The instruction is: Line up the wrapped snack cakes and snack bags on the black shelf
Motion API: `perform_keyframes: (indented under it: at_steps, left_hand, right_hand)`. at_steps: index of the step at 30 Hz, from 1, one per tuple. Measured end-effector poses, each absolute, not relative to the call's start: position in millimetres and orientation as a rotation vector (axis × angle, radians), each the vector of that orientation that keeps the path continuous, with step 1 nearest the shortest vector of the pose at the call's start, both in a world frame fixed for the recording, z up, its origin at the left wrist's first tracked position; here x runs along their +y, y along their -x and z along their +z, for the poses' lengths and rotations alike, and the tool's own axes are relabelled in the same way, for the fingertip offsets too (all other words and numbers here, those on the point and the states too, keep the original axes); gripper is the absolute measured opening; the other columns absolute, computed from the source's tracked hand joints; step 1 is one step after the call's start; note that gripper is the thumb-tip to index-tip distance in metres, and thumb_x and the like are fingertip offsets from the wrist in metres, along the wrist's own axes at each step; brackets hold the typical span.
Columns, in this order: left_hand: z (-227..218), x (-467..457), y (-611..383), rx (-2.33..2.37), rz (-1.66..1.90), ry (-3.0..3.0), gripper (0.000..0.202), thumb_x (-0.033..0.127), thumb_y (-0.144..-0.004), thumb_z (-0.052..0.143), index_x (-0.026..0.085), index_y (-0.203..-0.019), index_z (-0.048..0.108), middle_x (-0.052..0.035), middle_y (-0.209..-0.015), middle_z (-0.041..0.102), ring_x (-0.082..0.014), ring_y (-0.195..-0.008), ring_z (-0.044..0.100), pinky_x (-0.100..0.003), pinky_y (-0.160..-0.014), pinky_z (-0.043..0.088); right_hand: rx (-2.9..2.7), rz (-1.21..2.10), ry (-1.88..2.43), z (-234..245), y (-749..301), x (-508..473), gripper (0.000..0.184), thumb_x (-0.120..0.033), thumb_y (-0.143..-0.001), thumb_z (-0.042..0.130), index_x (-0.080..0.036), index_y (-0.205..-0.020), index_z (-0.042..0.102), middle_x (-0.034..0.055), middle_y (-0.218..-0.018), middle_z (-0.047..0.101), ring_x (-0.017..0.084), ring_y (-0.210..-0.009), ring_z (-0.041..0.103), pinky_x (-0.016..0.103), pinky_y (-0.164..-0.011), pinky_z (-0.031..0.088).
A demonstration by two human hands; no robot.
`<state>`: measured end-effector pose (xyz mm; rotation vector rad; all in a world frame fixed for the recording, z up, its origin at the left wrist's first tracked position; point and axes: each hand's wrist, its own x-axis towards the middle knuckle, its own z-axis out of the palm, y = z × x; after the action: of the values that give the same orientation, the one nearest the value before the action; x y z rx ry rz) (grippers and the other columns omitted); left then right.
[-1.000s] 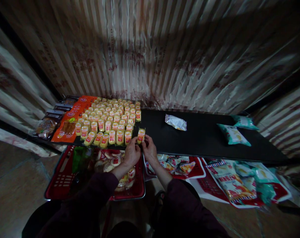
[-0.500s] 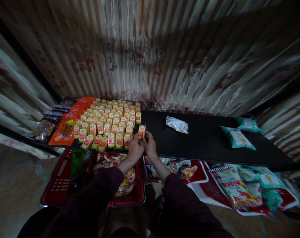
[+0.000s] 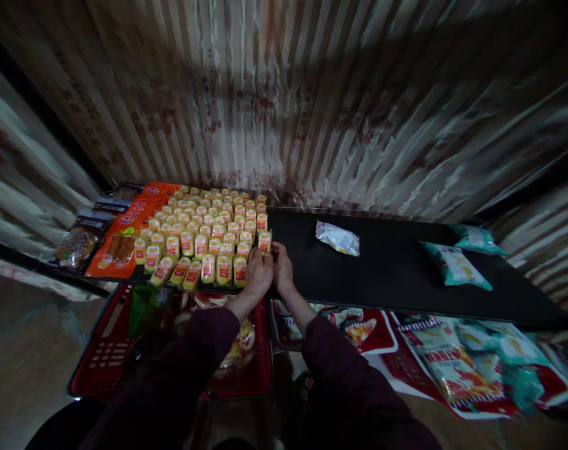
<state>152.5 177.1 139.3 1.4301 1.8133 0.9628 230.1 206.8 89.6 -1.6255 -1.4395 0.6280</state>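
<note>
Both my hands meet at the front of a black shelf (image 3: 387,269). My left hand (image 3: 258,275) and my right hand (image 3: 281,267) are closed with their fingertips on one small yellow snack packet (image 3: 264,241). That packet stands at the right end of a block of several rows of like yellow packets (image 3: 204,231). Dark sleeves cover both my forearms.
Orange packs (image 3: 124,240) and dark packs (image 3: 77,240) lie left of the yellow rows. A white packet (image 3: 338,237) and two green packets (image 3: 455,264) lie further right on the shelf. Below are a red basket (image 3: 106,350) holding snacks and bags on red sheets (image 3: 453,369).
Both hands have pushed the yellow packet away from the shelf's front edge and up against the right end of the rows. The view has shifted slightly.
</note>
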Motion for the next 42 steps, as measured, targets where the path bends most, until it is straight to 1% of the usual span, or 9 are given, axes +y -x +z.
perform_keyframes:
  at_steps: [7, 11, 15, 18, 24, 31, 34, 38, 42]
  left_hand:
    - [143, 190, -155, 1.887, 0.977, -1.385, 0.038, 0.022, -0.086, 0.038, 0.01, -0.118, 0.055, -0.0166, -0.12, 0.057, -0.0221, -0.116, 0.051, -0.034, -0.102, 0.038]
    - [143, 196, -159, 1.839, 0.975, -1.379, 0.039, 0.021, -0.086, 0.037, 0.009, -0.118, 0.056, -0.0168, -0.12, 0.059, -0.0225, -0.115, 0.052, -0.034, -0.102, 0.038]
    - [140, 199, -160, 1.824, 0.974, -1.335, 0.042, 0.022, -0.087, 0.037, 0.006, -0.122, 0.053, -0.0188, -0.127, 0.055, -0.0221, -0.122, 0.048, -0.032, -0.105, 0.034]
    - [137, 201, -159, 1.823, 0.991, -1.3, 0.041, 0.025, -0.088, 0.037, 0.008, -0.122, 0.053, -0.0177, -0.131, 0.053, -0.0223, -0.125, 0.046, -0.033, -0.107, 0.032]
    - [136, 204, -157, 1.811, 1.009, -1.285, 0.038, 0.027, -0.089, 0.035, 0.011, -0.116, 0.057, -0.0164, -0.124, 0.059, -0.0221, -0.119, 0.052, -0.035, -0.103, 0.037]
    - [141, 203, -157, 1.781, 0.995, -1.286, 0.04, 0.025, -0.09, 0.034, 0.009, -0.12, 0.054, -0.0172, -0.127, 0.056, -0.0219, -0.121, 0.05, -0.034, -0.105, 0.034]
    - [141, 204, -157, 1.768, 1.003, -1.302, 0.038, 0.025, -0.09, 0.035, 0.007, -0.116, 0.057, -0.0189, -0.123, 0.058, -0.0229, -0.119, 0.052, -0.034, -0.104, 0.036]
    - [139, 206, -159, 1.778, 1.027, -1.291, 0.038, 0.024, -0.089, 0.035, 0.01, -0.116, 0.057, -0.0168, -0.125, 0.058, -0.0224, -0.12, 0.051, -0.035, -0.104, 0.036]
    - [132, 209, -159, 1.789, 1.027, -1.285, 0.04, 0.026, -0.089, 0.035, 0.009, -0.118, 0.056, -0.0174, -0.125, 0.058, -0.0225, -0.119, 0.052, -0.034, -0.104, 0.037]
  right_hand:
    - [-1.414, 0.69, 1.617, 89, -232, 219, 0.037, -0.031, -0.076, 0.051, -0.015, -0.109, 0.054, 0.0086, -0.092, 0.068, 0.02, -0.078, 0.063, 0.032, -0.074, 0.048]
    - [-1.352, 0.711, 1.599, 89, -232, 225, 0.036, -0.031, -0.074, 0.052, -0.018, -0.108, 0.054, 0.0055, -0.089, 0.068, 0.019, -0.08, 0.063, 0.031, -0.076, 0.048]
    - [-1.372, 0.709, 1.596, 88, -231, 230, 0.037, -0.027, -0.074, 0.052, -0.018, -0.109, 0.053, 0.0067, -0.095, 0.068, 0.019, -0.082, 0.063, 0.03, -0.077, 0.048]
    - [-1.41, 0.7, 1.586, 86, -230, 234, 0.037, -0.024, -0.074, 0.051, -0.018, -0.111, 0.052, 0.0077, -0.097, 0.067, 0.018, -0.082, 0.063, 0.031, -0.077, 0.048]
    - [-1.501, 0.666, 1.589, 87, -228, 241, 0.035, -0.023, -0.076, 0.049, -0.018, -0.111, 0.053, 0.0082, -0.102, 0.065, 0.019, -0.087, 0.062, 0.032, -0.08, 0.047]
    - [-1.553, 0.63, 1.588, 90, -227, 242, 0.038, -0.02, -0.077, 0.047, -0.015, -0.115, 0.053, 0.0114, -0.108, 0.062, 0.021, -0.098, 0.059, 0.034, -0.088, 0.046]
    - [-1.561, 0.589, 1.598, 88, -227, 243, 0.038, -0.02, -0.078, 0.047, -0.014, -0.115, 0.053, 0.0132, -0.113, 0.059, 0.022, -0.103, 0.056, 0.035, -0.091, 0.045]
    - [-1.573, 0.588, 1.568, 84, -226, 246, 0.04, -0.019, -0.079, 0.045, -0.019, -0.119, 0.052, 0.0097, -0.119, 0.058, 0.02, -0.109, 0.054, 0.036, -0.096, 0.043]
    - [-1.582, 0.622, 1.585, 85, -225, 245, 0.042, -0.02, -0.081, 0.046, -0.021, -0.123, 0.049, 0.0072, -0.117, 0.062, 0.02, -0.107, 0.057, 0.035, -0.096, 0.043]
